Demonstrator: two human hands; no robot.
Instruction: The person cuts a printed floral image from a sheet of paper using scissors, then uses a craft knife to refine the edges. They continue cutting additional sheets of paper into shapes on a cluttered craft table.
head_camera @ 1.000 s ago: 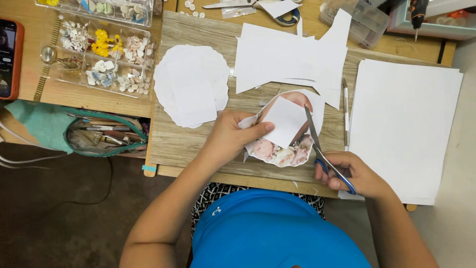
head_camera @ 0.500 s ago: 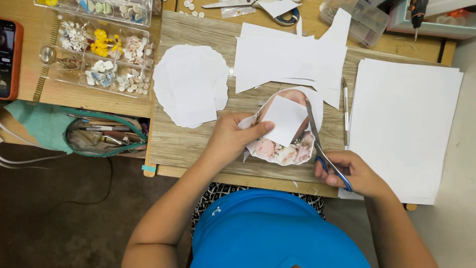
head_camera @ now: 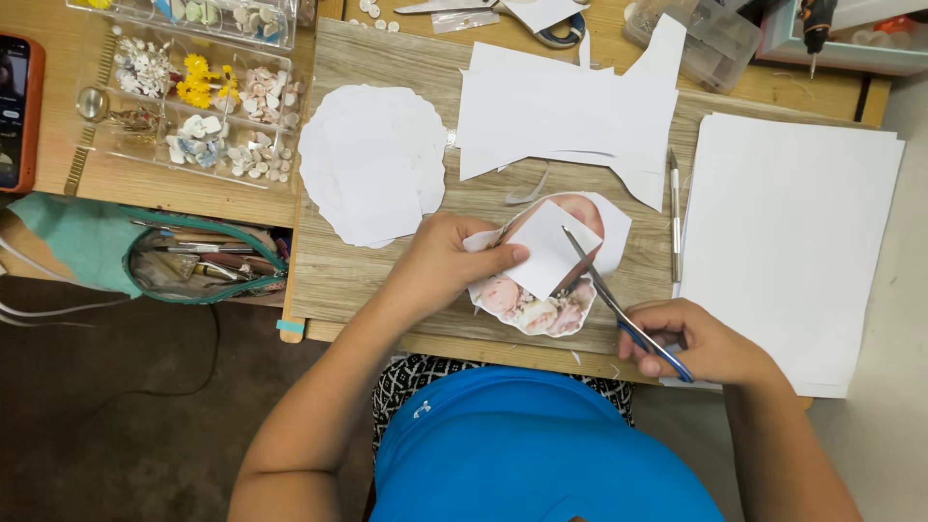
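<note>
The left hand [head_camera: 447,263] pinched a printed paper cutout [head_camera: 546,280]; the right hand [head_camera: 698,340] gripped blue-handled scissors [head_camera: 619,307] — blades cutting into it — hiding the cutout's middle.

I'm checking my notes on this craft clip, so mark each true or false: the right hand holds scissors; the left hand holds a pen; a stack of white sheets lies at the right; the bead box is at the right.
1. The right hand holds scissors: true.
2. The left hand holds a pen: false, it grips a printed paper cutout.
3. A stack of white sheets lies at the right: true.
4. The bead box is at the right: false, it is at the left.
</note>
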